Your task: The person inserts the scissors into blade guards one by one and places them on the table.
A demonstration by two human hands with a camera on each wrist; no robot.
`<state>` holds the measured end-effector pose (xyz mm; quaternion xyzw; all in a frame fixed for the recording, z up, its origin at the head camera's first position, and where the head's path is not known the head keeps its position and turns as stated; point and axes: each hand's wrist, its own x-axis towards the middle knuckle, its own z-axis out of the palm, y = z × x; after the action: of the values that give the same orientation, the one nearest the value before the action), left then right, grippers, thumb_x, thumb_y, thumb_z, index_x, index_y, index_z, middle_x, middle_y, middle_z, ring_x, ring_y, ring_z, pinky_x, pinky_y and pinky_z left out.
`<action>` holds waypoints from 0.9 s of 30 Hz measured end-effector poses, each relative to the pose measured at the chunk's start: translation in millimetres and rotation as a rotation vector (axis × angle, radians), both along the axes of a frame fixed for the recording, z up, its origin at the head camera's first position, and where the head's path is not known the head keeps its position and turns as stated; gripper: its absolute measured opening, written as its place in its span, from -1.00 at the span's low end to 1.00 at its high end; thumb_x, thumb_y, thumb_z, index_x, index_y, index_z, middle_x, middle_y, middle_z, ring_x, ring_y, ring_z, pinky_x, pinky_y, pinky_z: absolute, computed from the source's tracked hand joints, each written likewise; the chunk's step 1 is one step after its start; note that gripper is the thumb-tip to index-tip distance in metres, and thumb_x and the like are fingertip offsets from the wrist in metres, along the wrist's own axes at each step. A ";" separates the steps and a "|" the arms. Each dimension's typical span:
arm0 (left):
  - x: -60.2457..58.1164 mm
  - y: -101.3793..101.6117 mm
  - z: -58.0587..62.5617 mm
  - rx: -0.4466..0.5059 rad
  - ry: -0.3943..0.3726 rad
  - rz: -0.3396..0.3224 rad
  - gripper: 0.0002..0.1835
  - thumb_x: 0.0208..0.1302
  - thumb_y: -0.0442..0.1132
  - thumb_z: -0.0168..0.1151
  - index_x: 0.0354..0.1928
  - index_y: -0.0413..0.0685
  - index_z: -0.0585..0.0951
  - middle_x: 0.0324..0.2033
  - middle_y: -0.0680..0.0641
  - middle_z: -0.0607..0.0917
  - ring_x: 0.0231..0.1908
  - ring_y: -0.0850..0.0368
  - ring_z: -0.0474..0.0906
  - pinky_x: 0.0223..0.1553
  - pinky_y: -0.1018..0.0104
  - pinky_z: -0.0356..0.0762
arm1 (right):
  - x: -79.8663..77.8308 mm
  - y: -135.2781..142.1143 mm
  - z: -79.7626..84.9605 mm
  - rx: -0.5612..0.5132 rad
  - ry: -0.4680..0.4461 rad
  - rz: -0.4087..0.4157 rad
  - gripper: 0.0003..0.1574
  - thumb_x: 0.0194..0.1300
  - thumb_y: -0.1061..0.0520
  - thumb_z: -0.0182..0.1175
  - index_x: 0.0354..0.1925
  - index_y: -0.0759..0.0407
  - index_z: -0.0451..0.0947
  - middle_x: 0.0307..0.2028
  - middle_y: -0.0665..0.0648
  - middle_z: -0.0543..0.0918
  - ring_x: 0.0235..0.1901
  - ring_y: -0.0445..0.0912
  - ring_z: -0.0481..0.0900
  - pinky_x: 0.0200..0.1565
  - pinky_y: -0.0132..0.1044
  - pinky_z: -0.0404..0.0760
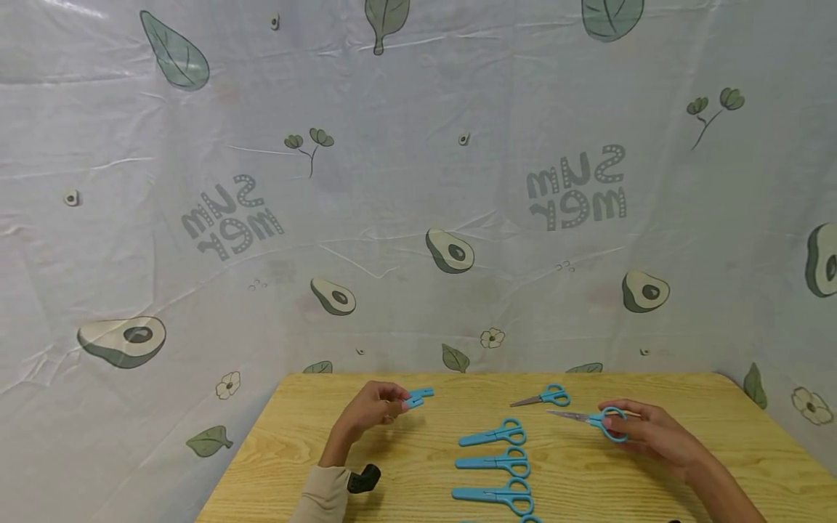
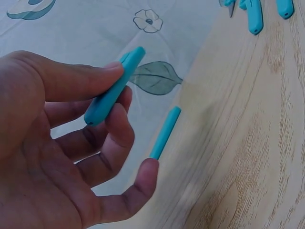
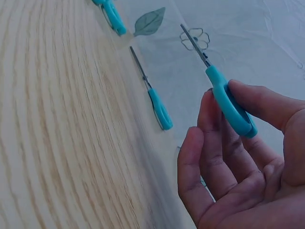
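Between thumb and fingers my left hand [image 1: 374, 408] pinches a blue scissors sheath [image 2: 114, 93], raised over the table's left part. A second blue sheath [image 2: 167, 133] lies on the table just beyond that hand. On the right, my right hand [image 1: 657, 434] holds scissors [image 3: 218, 85] by their blue handles, thumb against the loops. Their bare metal blades point left, toward the middle of the table. Another unsheathed pair of scissors [image 1: 546, 396] lies on the wood near the back, left of the right hand.
Several sheathed blue scissors [image 1: 480, 463] lie in a column down the middle of the wooden table [image 1: 281, 443], handles to the right. The lowest is cut off by the frame's bottom edge. Behind the table hangs a pale printed sheet [image 1: 392, 181].
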<state>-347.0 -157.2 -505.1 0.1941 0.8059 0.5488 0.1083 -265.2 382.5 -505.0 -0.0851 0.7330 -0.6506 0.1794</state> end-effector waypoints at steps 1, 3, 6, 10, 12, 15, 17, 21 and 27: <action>0.5 0.1 0.4 0.007 -0.015 -0.007 -0.77 0.51 -0.27 0.33 0.04 -0.30 0.74 -0.32 0.02 0.64 -0.34 0.15 0.49 -0.27 0.22 0.56 | 0.5 -0.9 -0.3 -0.001 -0.004 -0.006 -0.64 0.72 0.07 0.06 0.05 -0.46 0.64 -0.09 -0.12 0.74 -0.06 -0.21 0.75 0.05 -0.23 0.77; 0.9 0.5 1.0 0.012 -0.039 -0.024 -0.77 0.50 -0.27 0.34 0.02 -0.30 0.75 -0.35 0.04 0.63 -0.34 0.14 0.49 -0.27 0.23 0.59 | 1.2 -2.8 -1.1 0.000 -0.012 -0.020 -0.67 0.71 0.06 0.06 0.06 -0.43 0.63 -0.07 -0.10 0.73 -0.04 -0.20 0.75 0.06 -0.23 0.77; 0.9 1.3 1.5 0.008 -0.071 -0.045 -0.79 0.50 -0.27 0.36 0.01 -0.29 0.76 -0.37 0.06 0.63 -0.36 0.15 0.49 -0.28 0.26 0.61 | 1.9 -6.2 -2.0 0.003 -0.017 -0.041 -0.69 0.71 0.06 0.07 0.07 -0.41 0.62 -0.07 -0.08 0.72 -0.04 -0.20 0.75 0.07 -0.22 0.78; 0.1 2.3 1.0 0.005 -0.095 -0.060 -0.79 0.50 -0.26 0.36 0.01 -0.27 0.76 -0.36 0.07 0.64 -0.37 0.15 0.47 -0.30 0.29 0.59 | 3.2 -12.6 -1.6 0.007 -0.020 -0.043 -0.71 0.70 0.06 0.09 0.09 -0.38 0.63 -0.07 -0.08 0.73 -0.05 -0.19 0.76 0.06 -0.22 0.78; -0.4 2.9 0.7 0.006 -0.099 -0.065 -0.78 0.50 -0.26 0.36 0.02 -0.28 0.76 -0.36 0.07 0.65 -0.36 0.15 0.48 -0.29 0.29 0.59 | 4.0 -15.9 -1.2 0.005 -0.011 -0.026 -0.71 0.70 0.06 0.09 0.13 -0.35 0.63 -0.07 -0.07 0.73 -0.04 -0.18 0.76 0.06 -0.22 0.77; -0.8 3.5 0.7 0.002 -0.094 -0.072 -0.77 0.49 -0.26 0.37 0.02 -0.28 0.76 -0.34 0.07 0.66 -0.33 0.16 0.51 -0.27 0.28 0.62 | 4.4 -20.3 -0.4 -0.002 -0.006 -0.006 -0.71 0.69 0.06 0.11 0.12 -0.36 0.63 -0.07 -0.07 0.73 -0.04 -0.17 0.76 0.06 -0.22 0.77; -1.0 3.7 0.7 -0.001 -0.094 -0.075 -0.77 0.49 -0.25 0.37 0.03 -0.28 0.76 -0.33 0.07 0.67 -0.32 0.16 0.52 -0.26 0.28 0.63 | 4.0 -22.4 -0.5 -0.008 0.000 0.006 -0.71 0.69 0.06 0.11 0.12 -0.36 0.63 -0.07 -0.07 0.73 -0.04 -0.16 0.76 0.06 -0.22 0.77; -1.2 3.9 1.1 0.001 -0.103 -0.075 -0.77 0.49 -0.25 0.38 0.03 -0.27 0.76 -0.33 0.07 0.67 -0.31 0.17 0.53 -0.25 0.27 0.63 | 2.7 -24.8 -1.4 -0.020 -0.002 0.013 -0.72 0.68 0.07 0.12 0.13 -0.33 0.64 -0.10 -0.08 0.75 -0.06 -0.17 0.76 0.05 -0.21 0.77; 0.1 5.1 0.7 -0.007 -0.111 -0.072 -0.77 0.49 -0.25 0.38 0.02 -0.26 0.76 -0.31 0.06 0.68 -0.30 0.16 0.54 -0.23 0.27 0.65 | 2.9 -26.2 -2.0 -0.034 -0.015 0.026 -0.71 0.69 0.08 0.11 0.13 -0.32 0.64 -0.11 -0.10 0.75 -0.07 -0.17 0.76 0.05 -0.21 0.77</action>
<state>-346.9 -152.1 -504.4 0.1920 0.7930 0.5517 0.1732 -262.3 356.3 -507.0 -0.0925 0.7194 -0.6611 0.1920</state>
